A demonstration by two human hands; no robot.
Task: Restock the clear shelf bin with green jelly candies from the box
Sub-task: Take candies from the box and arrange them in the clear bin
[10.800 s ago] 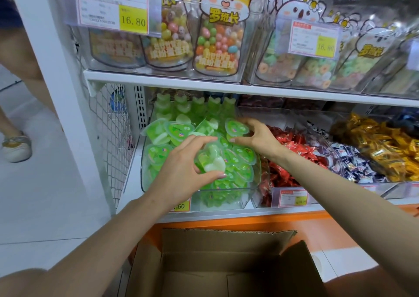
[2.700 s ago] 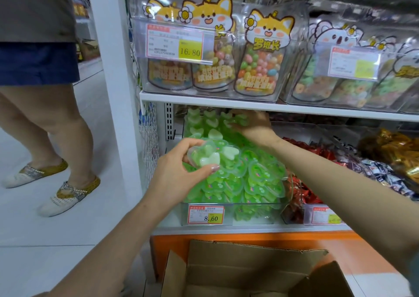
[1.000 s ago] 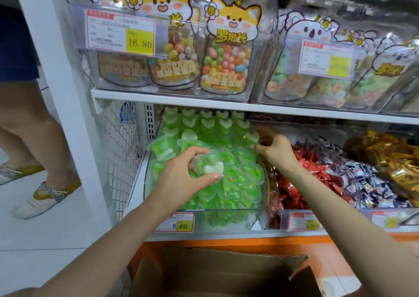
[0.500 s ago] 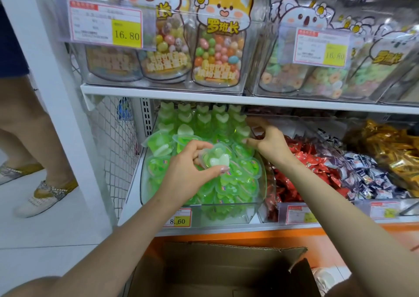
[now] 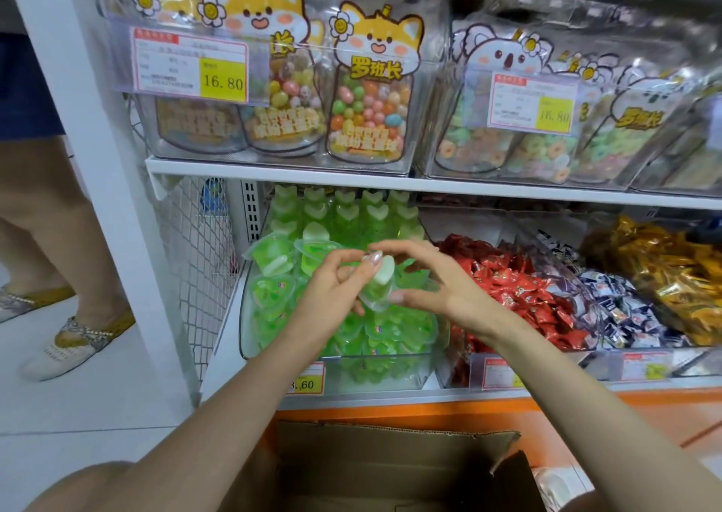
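Your left hand (image 5: 336,296) curls round one jelly cup (image 5: 379,283) just above the heaped clear bin (image 5: 390,373), and your right hand (image 5: 441,283) pinches its far side, thumb under the rim. It is likely light, slick and thin-walled, so hold the rim, not the film lid. The upper shelf (image 5: 390,183) hangs low over the back rows; the front of the heap offers more room.

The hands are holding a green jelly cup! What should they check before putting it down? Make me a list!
1. Hold on the jelly cup: ok, left hand and right hand both pinch it.
2. Cup is above the clear bin, not the red candies: ok.
3. Room in the bin: cannot tell, the green pile is heaped high.
4. Cup's lid sealed: cannot tell, too blurry.
5. More jellies in the box: cannot tell, only cardboard shows.
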